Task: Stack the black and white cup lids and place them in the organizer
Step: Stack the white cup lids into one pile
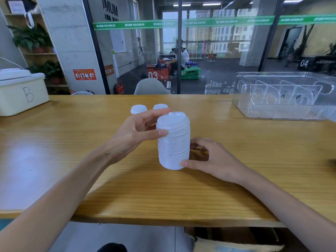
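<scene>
A tall stack of white cup lids (pixel 173 142) stands upright on the wooden table (pixel 236 160), near the middle. My left hand (pixel 140 131) grips the top of the stack, thumb in front and fingers behind. My right hand (pixel 209 159) holds the bottom of the stack from the right, thumb at its base. Two loose white lids (pixel 138 108) (pixel 160 106) lie on the table just behind my left hand. The clear plastic organizer (pixel 283 96) with upright dividers sits at the far right of the table. No black lids are in view.
A cream bin marked "B" (pixel 21 91) stands at the table's far left. A glass wall runs behind the table, with a grey chair back (pixel 151 87) beyond the far edge. A cardboard box (pixel 234 240) lies on the floor under the near edge.
</scene>
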Available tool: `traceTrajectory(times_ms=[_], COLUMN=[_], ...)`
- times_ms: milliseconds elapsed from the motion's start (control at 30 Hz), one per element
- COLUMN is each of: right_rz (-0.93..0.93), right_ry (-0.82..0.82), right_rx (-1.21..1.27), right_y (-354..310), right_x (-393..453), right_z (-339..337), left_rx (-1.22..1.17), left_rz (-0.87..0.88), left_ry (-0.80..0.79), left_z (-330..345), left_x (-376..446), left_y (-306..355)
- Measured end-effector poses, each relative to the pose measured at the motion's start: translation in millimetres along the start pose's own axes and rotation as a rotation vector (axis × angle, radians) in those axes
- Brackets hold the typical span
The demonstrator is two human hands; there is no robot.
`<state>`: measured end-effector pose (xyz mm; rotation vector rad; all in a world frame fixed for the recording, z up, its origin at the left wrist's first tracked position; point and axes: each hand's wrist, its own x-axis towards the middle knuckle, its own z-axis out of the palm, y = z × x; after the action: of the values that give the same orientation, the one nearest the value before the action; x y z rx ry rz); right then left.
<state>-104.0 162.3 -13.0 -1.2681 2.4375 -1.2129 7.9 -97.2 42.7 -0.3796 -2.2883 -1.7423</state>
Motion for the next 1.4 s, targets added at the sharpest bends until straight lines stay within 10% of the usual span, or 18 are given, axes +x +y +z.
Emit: traceTrajectory(times_ms=[1000,1400], right_rz=[-0.04,-0.026], right_ry=[0.016,0.017], right_rx=[-0.046,-0.031], right_y=[2,5], right_x=[1,2], right_z=[0,1], left_rx=[-0.003,0.671], left_rz=[-0.04,-0.349], left_ry=[0.244,0.449], left_z=[-13,-47], left_x=[35,154], left_y=[-9,-111])
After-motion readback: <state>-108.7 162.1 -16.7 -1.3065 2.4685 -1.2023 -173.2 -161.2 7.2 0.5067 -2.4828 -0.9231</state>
